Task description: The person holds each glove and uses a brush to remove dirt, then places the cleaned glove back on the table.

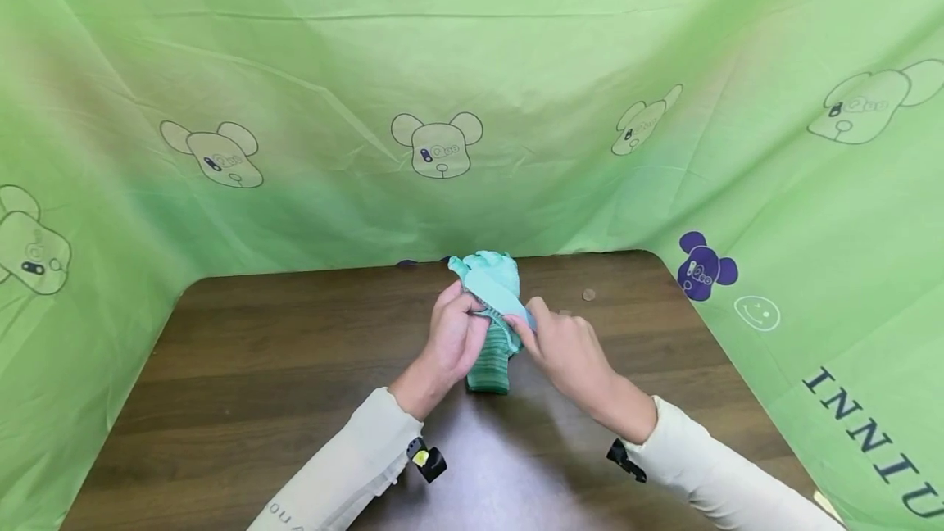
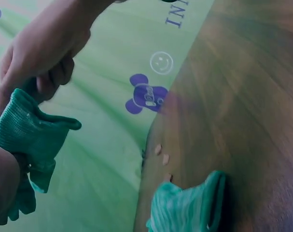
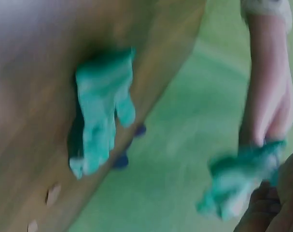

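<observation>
Nearest are two pale sleeves [image 1: 354,465], each with a black strap [image 1: 428,461] hanging near its cuff. Past them the bare hands meet over the middle of the table: the left hand [image 1: 453,336] pinches the cuff edge of a turquoise knit glove [image 1: 497,293], and the right hand [image 1: 574,351] grips the same cuff from the other side, thumb and fingers closed on it. That glove is held up off the tabletop, fingers dangling (the right wrist view is blurred here).

Just beneath it a second glove, the striped green one [image 1: 488,374], lies on the dark wood-grain table [image 1: 295,367], its banded cuff toward the person and its fingers toward the far edge. Beyond, to the right, are a few small brownish pieces [image 1: 588,295], too small to identify. Farthest off hangs a green cloth backdrop [image 1: 442,47] printed with outlined bear heads [image 1: 441,146].
</observation>
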Available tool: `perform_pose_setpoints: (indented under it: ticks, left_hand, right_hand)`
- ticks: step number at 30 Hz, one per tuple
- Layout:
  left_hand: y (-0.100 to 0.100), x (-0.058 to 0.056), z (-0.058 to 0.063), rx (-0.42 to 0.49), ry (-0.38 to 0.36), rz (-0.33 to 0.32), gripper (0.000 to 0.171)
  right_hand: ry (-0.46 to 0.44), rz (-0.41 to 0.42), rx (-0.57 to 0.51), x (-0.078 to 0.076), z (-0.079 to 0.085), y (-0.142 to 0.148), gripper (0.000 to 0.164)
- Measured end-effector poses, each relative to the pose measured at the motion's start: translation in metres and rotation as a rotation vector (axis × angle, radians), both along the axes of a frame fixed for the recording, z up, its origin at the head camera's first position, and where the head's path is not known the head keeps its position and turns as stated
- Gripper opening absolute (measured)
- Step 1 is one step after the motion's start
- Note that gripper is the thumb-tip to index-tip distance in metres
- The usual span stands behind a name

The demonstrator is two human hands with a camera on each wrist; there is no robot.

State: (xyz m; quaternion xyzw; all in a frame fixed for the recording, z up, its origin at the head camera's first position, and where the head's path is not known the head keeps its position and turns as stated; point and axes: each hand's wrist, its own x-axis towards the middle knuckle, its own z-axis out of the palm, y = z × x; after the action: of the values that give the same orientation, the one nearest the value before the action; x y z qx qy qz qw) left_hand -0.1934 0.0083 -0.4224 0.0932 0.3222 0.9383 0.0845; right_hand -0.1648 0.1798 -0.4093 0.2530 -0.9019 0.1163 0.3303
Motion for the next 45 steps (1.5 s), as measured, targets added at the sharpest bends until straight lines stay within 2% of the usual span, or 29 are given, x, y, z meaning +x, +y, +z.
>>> perform_pose_setpoints:
  ticks: [2, 5, 10, 14, 21, 24, 27, 29, 33, 40, 45]
  left_hand:
    - [0.000, 0.000, 0.002, 0.004, 0.021, -0.011, 0.081]
    - [0.000, 0.001, 0.003, -0.012, 0.028, -0.030, 0.081]
    - [0.001, 0.001, 0.003, -0.027, 0.017, -0.059, 0.080]
    - [0.001, 0.001, 0.002, -0.028, 0.018, -0.060, 0.080]
    - [0.003, 0.002, -0.004, -0.024, 0.000, -0.032, 0.079]
    - [0.003, 0.001, -0.005, -0.022, 0.001, -0.021, 0.080]
    - [0.003, 0.000, -0.003, -0.018, 0.013, -0.017, 0.080]
    - [0.003, -0.001, -0.001, -0.016, 0.022, -0.019, 0.080]
    - [0.002, 0.000, 0.003, -0.022, 0.037, -0.027, 0.081]
    - [0.000, 0.000, 0.001, -0.030, 0.034, -0.055, 0.080]
    - [-0.001, 0.001, 0.000, -0.018, 0.022, -0.063, 0.081]
  right_hand:
    - [0.040, -0.010, 0.022, 0.002, -0.001, -0.005, 0.056]
    - [0.116, -0.080, 0.018, -0.002, -0.001, -0.006, 0.057]
    - [0.169, -0.126, -0.006, -0.012, -0.002, 0.002, 0.056]
    - [0.166, -0.140, -0.018, -0.017, -0.006, 0.006, 0.056]
    - [0.119, -0.214, -0.055, -0.021, -0.008, 0.011, 0.063]
    - [0.105, -0.158, -0.061, -0.014, -0.006, 0.007, 0.063]
    - [0.117, -0.070, -0.025, -0.003, -0.005, -0.001, 0.061]
    - [0.119, -0.041, 0.001, 0.001, -0.005, -0.005, 0.060]
    - [0.132, -0.063, 0.026, -0.002, -0.005, -0.005, 0.058]
    - [0.185, -0.101, 0.005, -0.016, -0.006, 0.006, 0.056]
    - [0.139, -0.152, -0.029, -0.024, -0.007, 0.013, 0.056]
